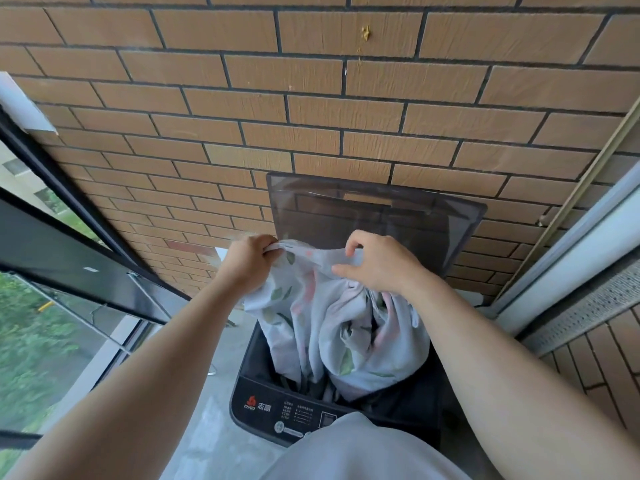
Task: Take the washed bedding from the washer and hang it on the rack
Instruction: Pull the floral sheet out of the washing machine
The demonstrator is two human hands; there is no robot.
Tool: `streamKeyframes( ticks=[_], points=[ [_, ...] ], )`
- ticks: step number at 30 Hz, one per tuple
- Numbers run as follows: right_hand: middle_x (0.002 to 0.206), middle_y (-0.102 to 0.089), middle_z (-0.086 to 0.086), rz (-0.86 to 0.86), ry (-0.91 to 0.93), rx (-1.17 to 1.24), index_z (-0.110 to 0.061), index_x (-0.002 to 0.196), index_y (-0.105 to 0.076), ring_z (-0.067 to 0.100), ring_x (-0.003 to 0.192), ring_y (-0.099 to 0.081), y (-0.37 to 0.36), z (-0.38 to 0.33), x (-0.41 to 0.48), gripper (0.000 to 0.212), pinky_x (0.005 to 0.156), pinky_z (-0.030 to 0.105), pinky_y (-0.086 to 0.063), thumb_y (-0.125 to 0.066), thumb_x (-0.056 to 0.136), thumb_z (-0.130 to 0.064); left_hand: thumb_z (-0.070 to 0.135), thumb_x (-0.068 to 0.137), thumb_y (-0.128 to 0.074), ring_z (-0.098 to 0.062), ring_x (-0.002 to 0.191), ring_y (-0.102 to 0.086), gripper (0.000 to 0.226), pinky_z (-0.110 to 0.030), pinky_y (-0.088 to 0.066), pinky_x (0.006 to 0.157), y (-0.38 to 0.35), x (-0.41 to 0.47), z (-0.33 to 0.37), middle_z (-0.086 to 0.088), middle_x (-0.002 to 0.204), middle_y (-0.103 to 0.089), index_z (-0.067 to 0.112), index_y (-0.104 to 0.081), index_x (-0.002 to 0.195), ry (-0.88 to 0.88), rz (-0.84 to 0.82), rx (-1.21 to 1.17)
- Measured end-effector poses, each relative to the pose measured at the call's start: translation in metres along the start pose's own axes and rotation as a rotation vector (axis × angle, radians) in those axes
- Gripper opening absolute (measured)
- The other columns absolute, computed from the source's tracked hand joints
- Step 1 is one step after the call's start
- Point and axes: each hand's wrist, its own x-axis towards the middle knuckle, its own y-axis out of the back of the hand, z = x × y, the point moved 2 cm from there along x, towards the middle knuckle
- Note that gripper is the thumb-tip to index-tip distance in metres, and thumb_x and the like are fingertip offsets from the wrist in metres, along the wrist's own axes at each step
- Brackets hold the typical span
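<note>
Item, lower centre of the frame: we record a black top-loading washer (pixel 258 403) with a printed control panel along its near edge, its tinted transparent lid (pixel 377 216) raised and leaning back towards the wall. Item, rising out of the drum: a pale blue-grey cotton bedding sheet printed with green leaves and pink shapes (pixel 332 327), bunched in twisted folds, its lower part still inside the washer, its upper edge lifted above the opening. Item, left of centre: the left hand (pixel 247 259), fingers curled tight, clamped on a gathered corner of the bedding. Item, right of centre: the right hand (pixel 379 263), fingers and thumb pinched on the same upper edge, so that we see the cloth stretched between both hands. Item, bottom centre: a grey garment (pixel 356 452) on the person's body, covering part of the control panel. Item, filling the upper frame: a brown brick-tile wall with dark joints (pixel 311 98). Item, left edge: a dark-framed glass window (pixel 52 237) with greenery showing beyond it. Item, right edge: a white sliding door frame (pixel 588 230). We see no rack in this view
</note>
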Motion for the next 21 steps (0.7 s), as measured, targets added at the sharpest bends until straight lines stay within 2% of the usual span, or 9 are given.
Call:
streamKeyframes(
  ticks=[2, 3, 5, 7, 9, 12, 15, 17, 21],
  points=[
    [0.104, -0.065, -0.01, -0.069, 0.038, 0.029, -0.051, 0.132, -0.046, 0.018, 0.095, -0.064, -0.004, -0.004, -0.002, 0.062, 0.076, 0.037, -0.054, -0.064, 0.075, -0.068, 0.025, 0.095, -0.061, -0.03, 0.069, -0.06, 0.022, -0.035, -0.043, 0.057, -0.002, 0.001, 0.011, -0.01, 0.073, -0.068, 0.007, -0.069, 0.084, -0.064, -0.047, -0.005],
    [0.105, -0.067, -0.01, -0.081, 0.05, 0.03, -0.056, 0.137, -0.04, 0.018, 0.099, -0.064, -0.007, -0.008, -0.002, 0.067, 0.076, 0.037, -0.054, -0.062, 0.076, -0.07, 0.024, 0.094, -0.062, -0.03, 0.07, -0.061, 0.019, -0.036, -0.045, 0.059, -0.003, 0.002, 0.018, -0.01, 0.074, -0.069, 0.008, -0.07, 0.085, -0.109, -0.063, -0.006],
    [0.099, -0.07, -0.011, -0.084, 0.083, 0.019, -0.055, 0.121, -0.056, 0.02, 0.093, -0.065, -0.016, -0.014, 0.001, 0.04, 0.073, 0.036, -0.055, -0.056, 0.082, -0.066, 0.021, 0.09, -0.065, -0.031, 0.073, -0.063, 0.015, -0.039, -0.049, 0.063, -0.004, 0.003, 0.033, -0.012, 0.078, -0.071, 0.009, -0.073, 0.089, -0.18, -0.082, -0.008],
    [0.083, -0.068, -0.006, -0.056, 0.077, -0.004, -0.036, 0.094, -0.069, 0.024, 0.081, -0.064, -0.02, -0.017, 0.003, 0.023, 0.068, 0.035, -0.054, -0.049, 0.092, -0.048, 0.022, 0.089, -0.066, -0.029, 0.073, -0.063, 0.014, -0.038, -0.051, 0.064, -0.004, 0.004, 0.04, -0.011, 0.078, -0.071, 0.011, -0.075, 0.089, -0.211, -0.079, 0.008],
    [0.08, -0.067, -0.004, -0.019, 0.038, 0.033, -0.028, 0.089, -0.068, 0.024, 0.079, -0.063, -0.021, -0.012, 0.004, 0.029, 0.066, 0.033, -0.052, -0.044, 0.094, -0.042, 0.023, 0.09, -0.066, -0.028, 0.069, -0.061, 0.014, -0.035, -0.048, 0.061, -0.004, 0.005, 0.037, -0.008, 0.072, -0.069, 0.013, -0.075, 0.085, -0.196, -0.07, 0.02],
    [0.089, -0.067, -0.013, 0.003, 0.021, 0.081, -0.035, 0.103, -0.062, 0.014, 0.082, -0.064, -0.016, -0.009, -0.001, 0.042, 0.065, 0.032, -0.051, -0.049, 0.086, -0.07, 0.028, 0.093, -0.061, -0.026, 0.061, -0.054, 0.025, -0.033, -0.041, 0.056, -0.005, 0.004, 0.028, -0.006, 0.062, -0.061, 0.013, -0.072, 0.076, -0.12, -0.093, 0.049],
    [0.083, -0.061, -0.012, -0.031, 0.022, 0.035, -0.034, 0.096, -0.05, 0.012, 0.075, -0.06, -0.015, -0.015, -0.007, 0.053, 0.062, 0.033, -0.048, -0.06, 0.071, -0.081, 0.03, 0.094, -0.057, -0.025, 0.054, -0.042, 0.042, -0.032, -0.032, 0.051, -0.008, 0.004, 0.028, -0.005, 0.053, -0.047, 0.016, -0.051, 0.054, -0.057, -0.071, 0.048],
    [0.08, -0.061, -0.011, -0.075, 0.029, -0.02, -0.033, 0.081, -0.052, 0.015, 0.076, -0.06, -0.02, -0.02, -0.008, 0.049, 0.063, 0.033, -0.048, -0.063, 0.07, -0.079, 0.031, 0.094, -0.056, -0.024, 0.052, -0.037, 0.045, -0.032, -0.028, 0.051, -0.009, 0.004, 0.031, -0.006, 0.052, -0.044, 0.017, -0.044, 0.053, -0.038, -0.08, 0.058],
    [0.057, -0.05, -0.003, -0.09, 0.009, -0.078, -0.018, 0.055, -0.045, 0.024, 0.062, -0.052, -0.028, -0.019, -0.003, 0.05, 0.05, 0.029, -0.034, -0.051, 0.092, -0.051, 0.029, 0.089, -0.063, -0.021, 0.058, -0.05, 0.023, -0.027, -0.033, 0.049, -0.007, 0.005, 0.033, -0.003, 0.061, -0.06, 0.02, -0.068, 0.068, -0.075, -0.095, 0.037]
  ],
)
